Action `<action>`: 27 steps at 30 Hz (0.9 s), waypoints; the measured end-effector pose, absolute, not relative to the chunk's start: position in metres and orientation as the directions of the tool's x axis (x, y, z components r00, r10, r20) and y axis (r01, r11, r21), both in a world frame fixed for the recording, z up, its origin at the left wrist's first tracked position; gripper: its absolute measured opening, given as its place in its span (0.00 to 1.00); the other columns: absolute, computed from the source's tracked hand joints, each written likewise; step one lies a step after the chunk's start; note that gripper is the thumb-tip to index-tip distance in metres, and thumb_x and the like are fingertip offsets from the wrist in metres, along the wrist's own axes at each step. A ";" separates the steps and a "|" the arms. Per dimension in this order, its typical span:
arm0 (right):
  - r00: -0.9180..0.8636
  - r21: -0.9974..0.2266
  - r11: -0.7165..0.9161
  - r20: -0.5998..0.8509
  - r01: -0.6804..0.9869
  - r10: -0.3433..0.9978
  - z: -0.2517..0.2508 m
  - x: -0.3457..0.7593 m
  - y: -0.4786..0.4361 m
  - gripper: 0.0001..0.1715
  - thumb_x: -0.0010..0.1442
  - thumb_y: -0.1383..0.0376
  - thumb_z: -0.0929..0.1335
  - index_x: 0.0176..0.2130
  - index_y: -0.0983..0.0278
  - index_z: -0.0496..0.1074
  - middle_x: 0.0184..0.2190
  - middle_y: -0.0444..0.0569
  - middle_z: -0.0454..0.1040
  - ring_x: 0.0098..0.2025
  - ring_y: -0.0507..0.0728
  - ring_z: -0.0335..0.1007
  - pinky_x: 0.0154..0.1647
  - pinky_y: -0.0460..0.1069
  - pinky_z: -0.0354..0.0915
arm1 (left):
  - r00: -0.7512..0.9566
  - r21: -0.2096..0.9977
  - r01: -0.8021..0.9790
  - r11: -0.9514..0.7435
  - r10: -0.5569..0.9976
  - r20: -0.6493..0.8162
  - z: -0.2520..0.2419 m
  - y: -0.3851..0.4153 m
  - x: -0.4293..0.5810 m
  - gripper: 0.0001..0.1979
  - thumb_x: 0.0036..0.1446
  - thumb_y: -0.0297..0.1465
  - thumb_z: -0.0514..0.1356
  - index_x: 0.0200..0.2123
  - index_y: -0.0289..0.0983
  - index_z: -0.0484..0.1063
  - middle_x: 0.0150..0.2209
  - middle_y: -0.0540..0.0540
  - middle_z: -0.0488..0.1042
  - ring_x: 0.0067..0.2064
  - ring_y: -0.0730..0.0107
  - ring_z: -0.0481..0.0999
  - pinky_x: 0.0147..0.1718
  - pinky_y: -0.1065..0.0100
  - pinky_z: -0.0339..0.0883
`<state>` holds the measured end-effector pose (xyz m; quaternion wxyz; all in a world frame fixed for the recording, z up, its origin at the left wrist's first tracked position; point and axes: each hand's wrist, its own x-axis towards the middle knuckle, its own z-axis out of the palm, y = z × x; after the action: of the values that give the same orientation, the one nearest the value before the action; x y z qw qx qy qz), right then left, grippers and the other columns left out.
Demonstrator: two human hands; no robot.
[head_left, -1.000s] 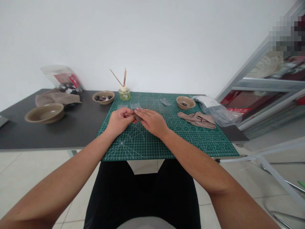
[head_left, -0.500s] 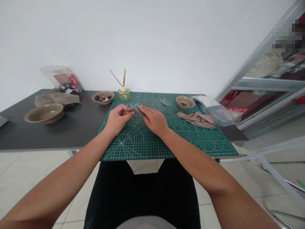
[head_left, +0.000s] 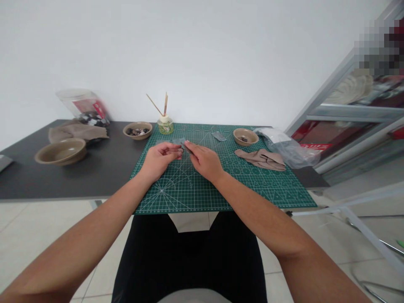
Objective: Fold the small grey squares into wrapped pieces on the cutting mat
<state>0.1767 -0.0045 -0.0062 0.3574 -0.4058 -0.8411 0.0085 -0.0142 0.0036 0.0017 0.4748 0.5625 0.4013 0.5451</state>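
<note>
Above the green cutting mat (head_left: 205,193) my two hands meet at the fingertips. My left hand (head_left: 160,159) pinches a small dark piece (head_left: 182,147), mostly covered by the fingers and too small to name surely. Close on its right, my right hand (head_left: 205,160) has its fingers pressed together over a thin dark-grey piece (head_left: 187,147), of which only an edge shows. Just behind the fingertips lies a grey, semi-clear sheet (head_left: 178,141), partly hidden by the hands. A second small grey sheet (head_left: 219,136) rests farther right on the mat.
Left stand a bowl of pebbles (head_left: 137,131), a larger brown bowl (head_left: 61,152), a brown cloth (head_left: 75,131) and a clear jar (head_left: 83,105). A reed diffuser (head_left: 165,124) is behind. Right are a bowl with stones (head_left: 245,137), a crumpled cloth (head_left: 261,159) and a plastic bag (head_left: 288,147).
My left hand has shifted slightly right, bringing its fingertips and the dark piece closer to my right fingers. My right hand has hardly moved. The view has tilted a little.
</note>
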 end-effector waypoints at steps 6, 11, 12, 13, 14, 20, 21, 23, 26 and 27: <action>-0.440 -0.287 0.675 0.576 0.680 0.689 -0.006 0.176 -0.005 0.28 0.66 0.72 0.61 0.64 0.62 0.66 0.62 0.49 0.71 0.62 0.56 0.70 0.63 0.53 0.67 | 0.109 0.971 -0.107 -0.213 0.968 0.224 0.003 0.003 -0.013 0.14 0.44 0.35 0.72 0.33 0.36 0.77 0.27 0.50 0.78 0.29 0.72 0.78 0.36 0.66 0.76; -0.430 -0.295 0.657 0.562 0.694 0.706 -0.006 0.176 -0.006 0.29 0.66 0.71 0.61 0.64 0.60 0.65 0.62 0.48 0.71 0.61 0.56 0.71 0.62 0.54 0.68 | 0.135 0.970 -0.142 -0.196 0.967 0.215 0.000 0.004 -0.014 0.15 0.42 0.33 0.72 0.35 0.36 0.78 0.34 0.48 0.80 0.32 0.70 0.79 0.39 0.64 0.76; -0.426 -0.297 0.654 0.562 0.695 0.709 -0.005 0.176 -0.006 0.28 0.67 0.71 0.60 0.64 0.60 0.65 0.62 0.48 0.71 0.61 0.56 0.71 0.61 0.53 0.68 | 0.141 0.970 -0.131 -0.206 0.965 0.223 0.000 0.004 -0.014 0.15 0.42 0.32 0.72 0.36 0.36 0.78 0.33 0.48 0.80 0.32 0.70 0.79 0.39 0.64 0.76; -0.424 -0.299 0.652 0.561 0.697 0.711 -0.005 0.176 -0.006 0.28 0.67 0.71 0.60 0.64 0.61 0.66 0.62 0.49 0.71 0.60 0.56 0.72 0.61 0.53 0.68 | 0.141 0.970 -0.110 -0.215 0.963 0.229 0.000 0.005 -0.015 0.15 0.42 0.32 0.72 0.36 0.36 0.78 0.32 0.49 0.80 0.31 0.70 0.79 0.39 0.65 0.76; -0.422 -0.300 0.650 0.560 0.699 0.713 -0.005 0.176 -0.006 0.28 0.67 0.71 0.60 0.64 0.61 0.66 0.62 0.49 0.71 0.60 0.56 0.72 0.61 0.53 0.68 | 0.132 0.971 -0.084 -0.225 0.963 0.235 0.000 0.005 -0.015 0.14 0.42 0.32 0.72 0.35 0.36 0.78 0.30 0.50 0.79 0.30 0.71 0.78 0.37 0.66 0.75; -0.423 -0.300 0.642 0.548 0.706 0.722 -0.003 0.175 -0.007 0.28 0.66 0.71 0.61 0.64 0.62 0.66 0.62 0.49 0.71 0.59 0.56 0.72 0.60 0.52 0.69 | 0.085 0.964 -0.010 -0.266 0.960 0.266 0.002 0.006 -0.014 0.13 0.44 0.35 0.71 0.30 0.38 0.71 0.28 0.51 0.78 0.30 0.70 0.77 0.35 0.66 0.73; -0.423 -0.300 0.640 0.546 0.708 0.723 -0.002 0.176 -0.007 0.29 0.66 0.71 0.61 0.64 0.61 0.66 0.62 0.49 0.71 0.59 0.56 0.72 0.60 0.52 0.69 | 0.089 0.967 -0.002 -0.257 0.963 0.256 0.001 0.007 -0.014 0.14 0.44 0.35 0.71 0.30 0.38 0.70 0.28 0.51 0.78 0.31 0.69 0.78 0.36 0.66 0.73; -0.426 -0.294 0.640 0.544 0.710 0.723 -0.002 0.176 -0.007 0.29 0.66 0.72 0.61 0.64 0.60 0.65 0.63 0.48 0.70 0.60 0.56 0.72 0.60 0.53 0.69 | 0.096 0.969 0.030 -0.246 0.965 0.243 0.001 0.007 -0.014 0.14 0.43 0.35 0.71 0.29 0.38 0.69 0.27 0.50 0.78 0.31 0.69 0.78 0.34 0.67 0.72; -0.464 -0.270 0.663 0.534 0.698 0.707 -0.002 0.175 -0.007 0.29 0.66 0.72 0.62 0.64 0.60 0.66 0.63 0.48 0.69 0.62 0.56 0.70 0.63 0.54 0.67 | 0.117 0.952 0.145 -0.271 0.960 0.255 0.001 0.006 -0.016 0.12 0.43 0.34 0.69 0.29 0.38 0.70 0.23 0.52 0.76 0.27 0.70 0.75 0.29 0.69 0.68; -0.486 -0.260 0.677 0.528 0.689 0.696 -0.002 0.174 -0.007 0.29 0.66 0.71 0.62 0.64 0.60 0.66 0.63 0.49 0.69 0.62 0.56 0.69 0.63 0.54 0.66 | 0.124 0.938 0.198 -0.283 0.957 0.263 0.001 0.006 -0.016 0.10 0.43 0.33 0.68 0.28 0.38 0.71 0.22 0.52 0.76 0.26 0.71 0.74 0.28 0.70 0.66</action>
<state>0.1744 -0.0067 -0.0018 0.3095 -0.4017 -0.8619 0.0064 -0.0164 0.0057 0.0015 0.3923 0.6388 0.4521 0.4834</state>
